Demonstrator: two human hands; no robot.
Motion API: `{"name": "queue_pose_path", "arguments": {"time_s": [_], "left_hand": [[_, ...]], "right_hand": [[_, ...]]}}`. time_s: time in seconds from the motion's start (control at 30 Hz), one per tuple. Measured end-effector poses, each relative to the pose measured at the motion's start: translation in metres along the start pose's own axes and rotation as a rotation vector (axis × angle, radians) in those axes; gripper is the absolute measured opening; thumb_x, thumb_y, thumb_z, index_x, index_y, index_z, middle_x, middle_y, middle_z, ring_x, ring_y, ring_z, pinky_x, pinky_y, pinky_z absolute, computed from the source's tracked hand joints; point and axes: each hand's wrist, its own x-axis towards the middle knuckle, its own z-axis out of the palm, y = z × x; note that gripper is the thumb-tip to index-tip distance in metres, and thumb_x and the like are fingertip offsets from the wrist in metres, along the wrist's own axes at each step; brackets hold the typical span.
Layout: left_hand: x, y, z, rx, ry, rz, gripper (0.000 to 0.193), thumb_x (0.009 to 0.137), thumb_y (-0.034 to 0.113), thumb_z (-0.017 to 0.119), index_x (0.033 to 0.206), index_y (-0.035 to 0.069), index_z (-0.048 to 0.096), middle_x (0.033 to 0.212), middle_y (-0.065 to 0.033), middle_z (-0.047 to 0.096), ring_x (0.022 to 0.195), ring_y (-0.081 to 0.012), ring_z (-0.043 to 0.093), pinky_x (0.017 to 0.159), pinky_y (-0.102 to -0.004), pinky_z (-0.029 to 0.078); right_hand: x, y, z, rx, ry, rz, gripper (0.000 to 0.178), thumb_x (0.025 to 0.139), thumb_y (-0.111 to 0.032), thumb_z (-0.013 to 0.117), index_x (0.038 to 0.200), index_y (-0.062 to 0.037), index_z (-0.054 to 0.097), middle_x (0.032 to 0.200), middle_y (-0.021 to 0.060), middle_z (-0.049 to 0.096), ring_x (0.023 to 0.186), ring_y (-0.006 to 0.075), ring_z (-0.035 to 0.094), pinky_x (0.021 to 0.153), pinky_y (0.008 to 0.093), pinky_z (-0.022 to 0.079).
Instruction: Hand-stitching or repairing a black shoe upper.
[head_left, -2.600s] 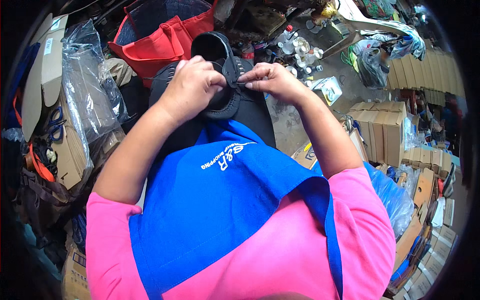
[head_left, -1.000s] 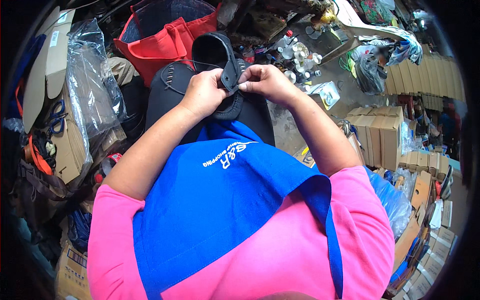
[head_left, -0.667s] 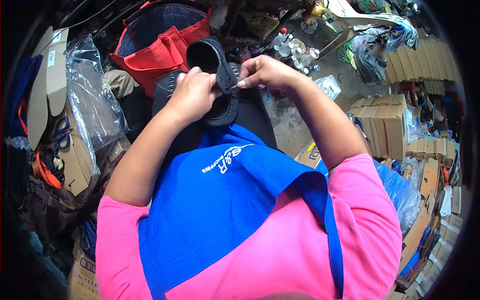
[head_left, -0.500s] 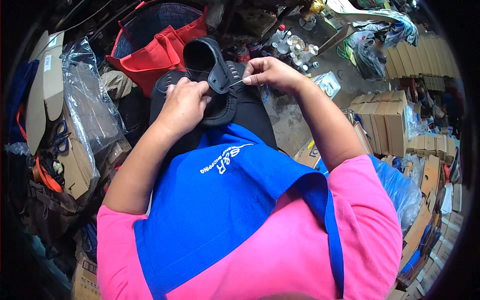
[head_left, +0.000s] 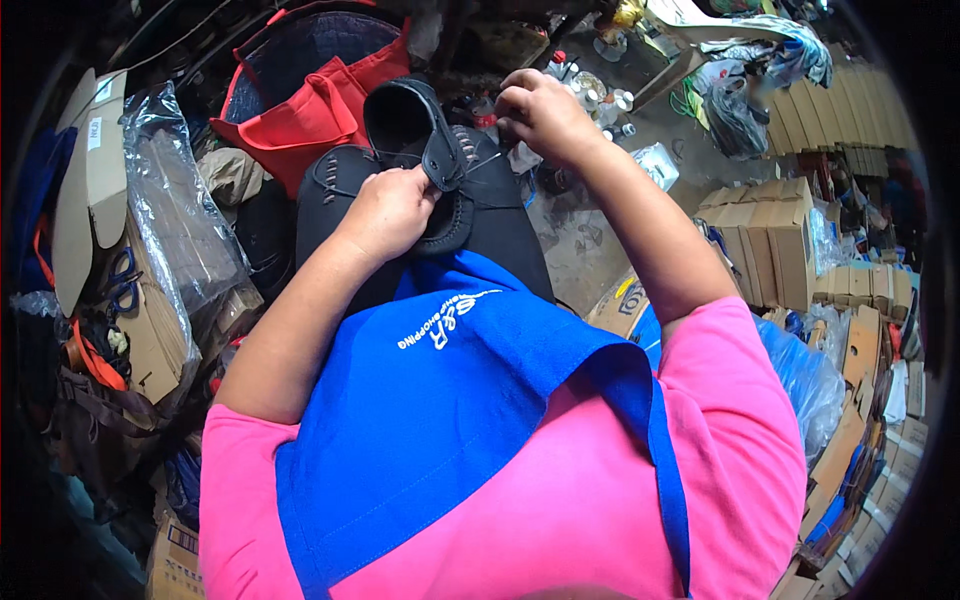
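Note:
On my lap lies a black shoe (head_left: 440, 150) with a rounded opening and stitching along its lower edge. My left hand (head_left: 390, 212) is closed on the shoe's edge, thumb and fingers pinching it beside a small flap. A thin, light needle-like piece (head_left: 483, 163) and dark thread show at the shoe's right side. Up and to the right of the shoe, my right hand (head_left: 545, 115) is raised with curled fingers. Whatever those fingers hold, if anything, is hidden. A blue apron (head_left: 420, 400) covers my front below the shoe.
A red bag (head_left: 310, 105) with a dark lining stands beyond my lap. Several bottles (head_left: 600, 95) are on the floor ahead right. Cardboard pieces (head_left: 765, 240) are stacked at right. Clear plastic (head_left: 185, 200), blue-handled scissors (head_left: 123, 280) and cardboard sheets lie at left.
My right hand has moved up and away from the shoe's right side, where its fingers were pinching the thin piece. My left hand has shifted slightly and still grips the shoe.

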Motion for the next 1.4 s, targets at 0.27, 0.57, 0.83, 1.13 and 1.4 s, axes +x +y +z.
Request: {"name": "queue_pose_path", "arguments": {"time_s": [0.27,0.57,0.83,1.13,1.4], "left_hand": [[-0.006,-0.003,0.0,-0.022,0.013,-0.076,0.019,0.087,0.015,0.053,0.099,0.004,0.063,0.087,-0.0218,0.065,0.085,-0.0399,0.062,0.078,-0.0494,0.048],[-0.032,0.008,-0.021,0.272,0.015,0.097,0.015,0.085,0.008,0.05,0.097,0.007,0.059,0.086,-0.0136,0.063,0.088,-0.032,0.061,0.074,-0.045,0.041],[-0.027,0.013,-0.012,0.308,0.134,0.114,0.013,0.084,0.008,0.052,0.096,0.007,0.057,0.083,-0.012,0.062,0.084,-0.0322,0.059,0.074,-0.044,0.041],[-0.019,0.002,-0.011,0.267,0.081,0.144,0.008,0.083,0.007,0.051,0.089,0.006,0.058,0.082,-0.0111,0.062,0.085,-0.0316,0.06,0.074,-0.0429,0.041],[-0.091,-0.016,-0.035,0.455,0.189,0.098,0.017,0.077,0.004,0.052,0.092,0.011,0.056,0.076,-0.0052,0.058,0.079,-0.0252,0.058,0.071,-0.0407,0.04]], "right_hand": [[0.007,-0.072,-0.021,-0.258,-0.428,-0.449,0.013,0.077,-0.014,0.059,0.09,-0.0151,0.057,0.079,0.0021,0.062,0.089,0.0224,0.059,0.086,0.0366,0.04],[-0.006,-0.048,-0.011,-0.021,-0.325,-0.477,0.02,0.074,-0.01,0.06,0.093,-0.0141,0.056,0.076,0.0032,0.06,0.084,0.0252,0.057,0.092,0.0396,0.04],[-0.002,-0.069,-0.039,-0.27,-0.357,-0.377,0.014,0.077,-0.011,0.056,0.09,-0.014,0.059,0.075,0.0039,0.062,0.087,0.0241,0.061,0.102,0.043,0.036],[0.005,-0.067,-0.025,-0.166,-0.372,-0.473,0.007,0.08,-0.019,0.057,0.087,-0.0193,0.06,0.069,0.0024,0.063,0.078,0.0202,0.063,0.079,0.0388,0.038],[-0.025,-0.019,-0.017,-0.197,-0.288,-0.355,0.003,0.08,-0.018,0.058,0.083,-0.0179,0.057,0.069,0.0021,0.059,0.08,0.0225,0.061,0.089,0.0374,0.04]]}}
